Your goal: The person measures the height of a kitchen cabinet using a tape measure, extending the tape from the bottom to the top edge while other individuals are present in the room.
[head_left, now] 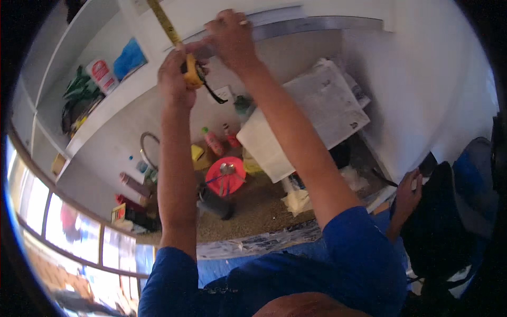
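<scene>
My left hand [177, 79] is closed around a yellow tape measure [193, 73] with a black wrist strap dangling from it. Its yellow blade [165, 22] runs out up and to the left, across the white cabinet front [195, 16]. Just right of the case, my right hand [232, 42] is raised against the cabinet's lower edge, fingers bent. A small pale tip shows between those fingers; what it belongs to is too small to make out. Beside this hand a grey metal strip [317, 24] runs along the cabinet's underside.
Below lies a brown countertop [253, 216] with a red bowl [240, 168] of spoons, several bottles, a dark cup [214, 203] and a curved faucet [145, 145]. A large white panel [311, 116] leans at the right. Another person's hand [407, 194] shows near a dark bag [438, 222].
</scene>
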`<state>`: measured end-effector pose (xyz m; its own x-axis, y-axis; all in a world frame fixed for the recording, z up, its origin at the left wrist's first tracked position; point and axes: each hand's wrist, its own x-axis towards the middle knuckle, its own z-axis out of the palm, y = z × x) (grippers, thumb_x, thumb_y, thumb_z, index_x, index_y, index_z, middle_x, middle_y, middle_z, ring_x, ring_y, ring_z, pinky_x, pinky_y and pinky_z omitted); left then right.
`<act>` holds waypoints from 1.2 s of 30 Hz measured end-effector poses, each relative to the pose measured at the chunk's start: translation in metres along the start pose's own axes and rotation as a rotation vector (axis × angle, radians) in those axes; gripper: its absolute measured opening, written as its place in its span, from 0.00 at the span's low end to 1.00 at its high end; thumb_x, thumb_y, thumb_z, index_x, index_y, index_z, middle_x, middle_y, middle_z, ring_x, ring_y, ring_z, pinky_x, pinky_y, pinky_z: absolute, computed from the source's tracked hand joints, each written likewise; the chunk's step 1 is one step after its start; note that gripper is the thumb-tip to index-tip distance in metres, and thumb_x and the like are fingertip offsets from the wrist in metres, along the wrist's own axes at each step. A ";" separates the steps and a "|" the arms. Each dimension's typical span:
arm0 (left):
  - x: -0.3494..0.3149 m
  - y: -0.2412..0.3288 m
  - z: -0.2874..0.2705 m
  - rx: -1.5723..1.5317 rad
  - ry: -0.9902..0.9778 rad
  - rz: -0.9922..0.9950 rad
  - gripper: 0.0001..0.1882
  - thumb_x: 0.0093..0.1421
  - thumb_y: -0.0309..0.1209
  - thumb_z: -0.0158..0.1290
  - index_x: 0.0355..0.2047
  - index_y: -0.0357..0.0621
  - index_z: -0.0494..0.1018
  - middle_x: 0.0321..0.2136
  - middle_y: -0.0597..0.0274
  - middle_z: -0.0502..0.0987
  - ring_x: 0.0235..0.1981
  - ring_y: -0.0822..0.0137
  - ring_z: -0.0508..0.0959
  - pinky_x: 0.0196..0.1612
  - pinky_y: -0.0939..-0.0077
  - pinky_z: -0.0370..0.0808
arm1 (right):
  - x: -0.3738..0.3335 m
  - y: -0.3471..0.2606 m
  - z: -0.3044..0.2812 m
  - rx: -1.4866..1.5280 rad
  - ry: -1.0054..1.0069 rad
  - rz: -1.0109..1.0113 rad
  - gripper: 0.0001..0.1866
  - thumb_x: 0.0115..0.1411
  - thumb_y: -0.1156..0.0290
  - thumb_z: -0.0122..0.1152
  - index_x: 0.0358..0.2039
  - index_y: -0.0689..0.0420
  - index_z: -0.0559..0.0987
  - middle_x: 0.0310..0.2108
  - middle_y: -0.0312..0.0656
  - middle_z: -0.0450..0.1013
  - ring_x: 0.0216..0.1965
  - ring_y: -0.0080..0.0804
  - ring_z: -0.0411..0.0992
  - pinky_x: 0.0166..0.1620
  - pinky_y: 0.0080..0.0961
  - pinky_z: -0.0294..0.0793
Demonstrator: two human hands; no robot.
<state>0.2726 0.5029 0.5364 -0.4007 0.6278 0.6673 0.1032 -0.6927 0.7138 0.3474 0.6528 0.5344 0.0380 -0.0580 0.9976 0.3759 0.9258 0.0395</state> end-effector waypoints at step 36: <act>0.069 -0.014 -0.038 -0.050 -0.096 -0.131 0.21 0.76 0.39 0.39 0.58 0.37 0.69 0.52 0.55 0.77 0.52 0.60 0.79 0.54 0.61 0.79 | 0.013 -0.013 -0.003 0.291 0.167 -0.048 0.13 0.44 0.62 0.67 0.31 0.51 0.84 0.40 0.36 0.74 0.49 0.40 0.71 0.51 0.47 0.70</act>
<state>0.2093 0.5420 0.5642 -0.3184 0.7435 0.5880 0.0090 -0.6179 0.7862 0.3459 0.6391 0.5471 0.1872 -0.1423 0.9720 0.1021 0.9869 0.1248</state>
